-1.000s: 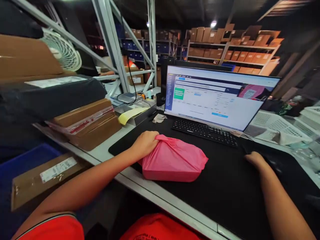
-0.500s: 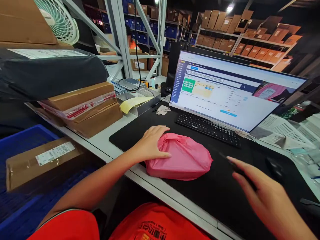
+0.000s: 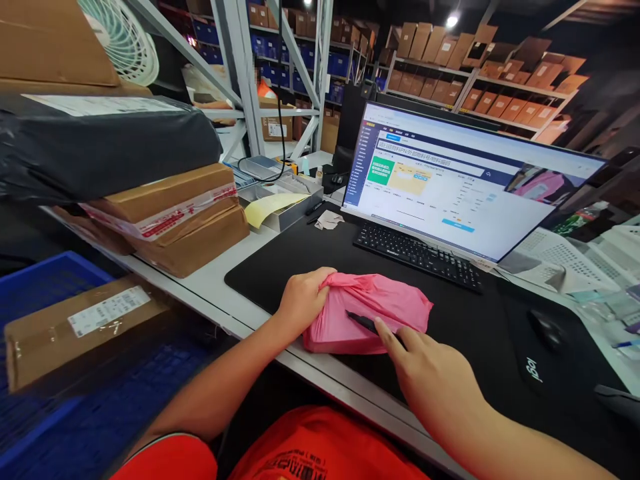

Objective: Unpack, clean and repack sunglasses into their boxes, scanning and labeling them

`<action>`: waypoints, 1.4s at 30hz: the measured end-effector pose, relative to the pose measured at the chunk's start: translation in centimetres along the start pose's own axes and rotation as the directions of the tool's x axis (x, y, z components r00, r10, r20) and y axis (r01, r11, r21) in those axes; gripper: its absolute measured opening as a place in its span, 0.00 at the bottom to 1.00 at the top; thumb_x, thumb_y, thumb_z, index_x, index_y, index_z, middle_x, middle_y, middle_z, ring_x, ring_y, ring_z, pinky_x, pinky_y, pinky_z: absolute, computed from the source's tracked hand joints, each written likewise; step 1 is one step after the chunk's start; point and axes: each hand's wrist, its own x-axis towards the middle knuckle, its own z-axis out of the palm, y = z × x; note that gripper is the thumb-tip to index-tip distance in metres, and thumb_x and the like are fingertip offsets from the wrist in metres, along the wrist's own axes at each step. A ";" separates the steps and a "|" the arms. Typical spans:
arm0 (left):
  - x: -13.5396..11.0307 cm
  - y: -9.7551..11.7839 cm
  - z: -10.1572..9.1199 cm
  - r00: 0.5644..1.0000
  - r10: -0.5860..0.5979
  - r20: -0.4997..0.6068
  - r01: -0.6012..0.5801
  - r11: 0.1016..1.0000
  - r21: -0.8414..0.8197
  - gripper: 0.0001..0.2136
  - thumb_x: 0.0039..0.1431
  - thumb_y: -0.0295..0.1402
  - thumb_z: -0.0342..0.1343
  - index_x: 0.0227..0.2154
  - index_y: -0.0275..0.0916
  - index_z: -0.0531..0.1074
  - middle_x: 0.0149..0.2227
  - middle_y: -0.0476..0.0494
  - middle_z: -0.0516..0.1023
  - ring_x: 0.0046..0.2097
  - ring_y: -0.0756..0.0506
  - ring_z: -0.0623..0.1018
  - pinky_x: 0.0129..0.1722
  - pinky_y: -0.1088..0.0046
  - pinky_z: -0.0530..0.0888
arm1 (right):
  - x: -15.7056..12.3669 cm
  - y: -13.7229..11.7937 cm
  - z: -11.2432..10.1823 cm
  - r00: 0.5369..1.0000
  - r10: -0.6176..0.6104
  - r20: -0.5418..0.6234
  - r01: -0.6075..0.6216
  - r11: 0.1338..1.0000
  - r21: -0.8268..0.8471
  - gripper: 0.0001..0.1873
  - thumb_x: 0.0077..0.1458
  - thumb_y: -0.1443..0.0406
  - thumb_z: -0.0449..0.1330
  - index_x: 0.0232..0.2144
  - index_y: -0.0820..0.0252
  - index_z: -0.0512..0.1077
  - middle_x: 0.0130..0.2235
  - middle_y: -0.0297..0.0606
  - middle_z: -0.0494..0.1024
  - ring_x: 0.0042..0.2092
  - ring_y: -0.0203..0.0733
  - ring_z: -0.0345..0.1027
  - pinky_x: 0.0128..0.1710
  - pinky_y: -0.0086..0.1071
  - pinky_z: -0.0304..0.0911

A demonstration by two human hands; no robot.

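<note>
I'm watching the pink bag (image 3: pixel 367 321) sitting at the near edge of the black desk mat (image 3: pixel 300 257), just in front of the keyboard (image 3: pixel 417 257). It is looking sealed still — no cut or opening showing, so I'm judging the opening work as barely begun, with everything inside yet to come out. The left hand (image 3: pixel 303 303) is pinching the bunched left end of the bag, fingers curled tight around the gathered plastic, wrist lying low over the mat's edge. The right hand (image 3: pixel 430 373) is reaching in from the right, fingers narrowed around a slim black tool (image 3: pixel 363 321), index stretched along it, tip lying on the bag's top face — I cannot tell if it is a blade or a pen. Monitor (image 3: pixel 465 183) is showing a form page behind; the mouse (image 3: pixel 546 331) is lying untouched well to the right. Taped cardboard boxes (image 3: pixel 170 217) are stacked to the left.
</note>
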 end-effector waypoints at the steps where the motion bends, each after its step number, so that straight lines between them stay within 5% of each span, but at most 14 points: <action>1: -0.2 -0.1 0.0 1.000 0.003 -0.023 -0.003 1.000 0.009 0.16 0.59 0.22 0.49 0.45 0.40 0.77 0.44 0.46 0.84 0.42 0.42 0.83 0.41 0.70 0.76 | 0.0 0.1 0.1 1.000 0.020 0.017 -0.019 0.999 -0.038 0.35 0.43 0.80 0.56 0.55 0.62 0.74 0.28 0.39 0.76 0.24 0.40 0.70 0.19 0.33 0.48; 4: -0.7 -0.5 0.0 0.998 0.012 -0.058 -0.009 0.999 0.054 0.17 0.59 0.22 0.48 0.47 0.38 0.76 0.44 0.44 0.84 0.40 0.42 0.84 0.39 0.69 0.76 | -1.3 2.5 0.3 0.978 0.186 0.097 -0.170 0.973 -0.155 0.34 0.49 0.78 0.56 0.58 0.57 0.72 0.29 0.40 0.75 0.25 0.43 0.70 0.19 0.32 0.43; 6: -0.9 -0.6 0.0 0.999 0.002 -0.047 0.002 0.997 0.077 0.17 0.60 0.23 0.48 0.48 0.38 0.76 0.43 0.43 0.84 0.40 0.41 0.83 0.39 0.69 0.76 | -3.2 5.7 0.7 0.903 0.388 0.186 -0.343 0.909 -0.236 0.32 0.56 0.75 0.55 0.61 0.53 0.69 0.31 0.41 0.75 0.26 0.45 0.71 0.20 0.32 0.43; 8: -0.9 -0.5 -0.1 0.999 -0.038 -0.015 0.039 0.995 0.087 0.17 0.60 0.23 0.48 0.48 0.39 0.75 0.44 0.43 0.84 0.40 0.41 0.83 0.39 0.68 0.77 | -5.8 9.8 1.5 0.712 0.650 0.265 -0.559 0.754 -0.345 0.29 0.61 0.71 0.51 0.63 0.52 0.68 0.36 0.48 0.78 0.27 0.48 0.72 0.21 0.34 0.47; 10: -0.7 -0.1 -0.3 0.996 -0.086 0.032 0.083 0.993 0.089 0.17 0.60 0.23 0.49 0.48 0.40 0.75 0.44 0.44 0.84 0.41 0.41 0.83 0.40 0.68 0.77 | -8.7 13.7 2.8 0.446 0.834 0.326 -0.736 0.548 -0.397 0.27 0.64 0.67 0.49 0.62 0.49 0.70 0.43 0.54 0.79 0.27 0.50 0.73 0.24 0.39 0.54; 14: 0.2 1.6 -1.0 0.997 0.027 -0.073 -0.018 0.993 0.118 0.19 0.61 0.29 0.56 0.56 0.38 0.70 0.51 0.38 0.80 0.50 0.38 0.80 0.49 0.62 0.76 | -13.8 18.7 7.0 0.300 0.889 0.346 -0.853 0.412 -0.320 0.27 0.67 0.56 0.46 0.64 0.51 0.67 0.50 0.56 0.78 0.37 0.58 0.77 0.34 0.48 0.62; 17: 0.7 3.4 -1.6 0.919 0.332 -0.213 -0.291 0.935 0.200 0.12 0.63 0.32 0.57 0.48 0.39 0.75 0.53 0.36 0.77 0.53 0.38 0.76 0.56 0.57 0.72 | -15.1 19.6 10.7 0.325 0.877 0.354 -0.900 0.402 -0.170 0.29 0.67 0.60 0.45 0.65 0.65 0.64 0.53 0.60 0.76 0.48 0.60 0.76 0.44 0.47 0.67; 20: 1.1 4.7 -1.3 0.881 0.472 -0.002 -0.467 0.873 0.142 0.08 0.67 0.31 0.53 0.37 0.40 0.78 0.42 0.42 0.80 0.45 0.42 0.78 0.50 0.61 0.73 | -14.2 20.0 13.9 0.342 0.883 0.323 -0.918 0.387 -0.086 0.29 0.66 0.66 0.44 0.66 0.76 0.57 0.54 0.63 0.73 0.54 0.57 0.73 0.49 0.42 0.66; 24: 2.1 4.8 0.7 0.919 0.283 0.276 -0.340 0.922 0.187 0.11 0.64 0.37 0.57 0.43 0.38 0.79 0.47 0.37 0.80 0.48 0.36 0.78 0.51 0.57 0.73 | -11.6 21.2 16.6 0.286 0.919 0.272 -0.944 0.319 -0.085 0.28 0.65 0.73 0.44 0.66 0.73 0.57 0.52 0.60 0.73 0.50 0.50 0.74 0.48 0.37 0.66; 30: 4.4 5.2 1.1 0.890 0.148 0.432 -0.249 0.950 0.188 0.10 0.65 0.38 0.54 0.32 0.41 0.76 0.39 0.42 0.80 0.44 0.37 0.77 0.46 0.60 0.70 | -8.6 22.3 18.2 0.243 0.948 0.208 -0.962 0.263 -0.078 0.19 0.66 0.61 0.58 0.56 0.63 0.68 0.53 0.45 0.73 0.49 0.45 0.72 0.49 0.43 0.70; 33: 4.4 5.8 0.5 0.876 0.138 0.463 -0.221 0.967 0.129 0.10 0.65 0.34 0.50 0.27 0.41 0.72 0.35 0.45 0.78 0.41 0.41 0.76 0.42 0.65 0.68 | -7.5 21.8 17.3 0.261 0.950 0.172 -0.961 0.273 -0.053 0.16 0.66 0.64 0.58 0.53 0.67 0.70 0.51 0.48 0.74 0.49 0.48 0.72 0.48 0.45 0.70; 36: 4.4 6.0 0.4 0.893 0.095 0.439 -0.129 0.991 0.048 0.10 0.64 0.33 0.49 0.28 0.41 0.71 0.35 0.46 0.76 0.39 0.43 0.75 0.39 0.68 0.66 | -6.3 20.7 14.8 0.371 0.920 0.126 -0.928 0.372 0.016 0.14 0.64 0.73 0.52 0.48 0.77 0.72 0.48 0.60 0.74 0.50 0.56 0.72 0.46 0.47 0.69; 39: 4.8 6.1 1.0 0.917 0.035 0.398 0.005 0.995 -0.100 0.09 0.62 0.35 0.48 0.28 0.41 0.71 0.33 0.48 0.75 0.36 0.44 0.74 0.36 0.69 0.65 | -4.4 17.9 11.1 0.582 0.811 0.060 -0.809 0.571 0.142 0.16 0.66 0.72 0.50 0.50 0.71 0.73 0.51 0.56 0.75 0.53 0.51 0.71 0.52 0.43 0.66; 42: 5.4 6.6 1.8 0.930 0.001 0.367 0.123 0.941 -0.316 0.10 0.59 0.38 0.50 0.25 0.41 0.69 0.29 0.49 0.73 0.34 0.44 0.73 0.35 0.70 0.66 | -2.3 12.5 7.7 0.828 0.560 -0.026 -0.524 0.790 0.318 0.14 0.68 0.66 0.50 0.47 0.57 0.75 0.49 0.41 0.78 0.53 0.40 0.70 0.55 0.33 0.64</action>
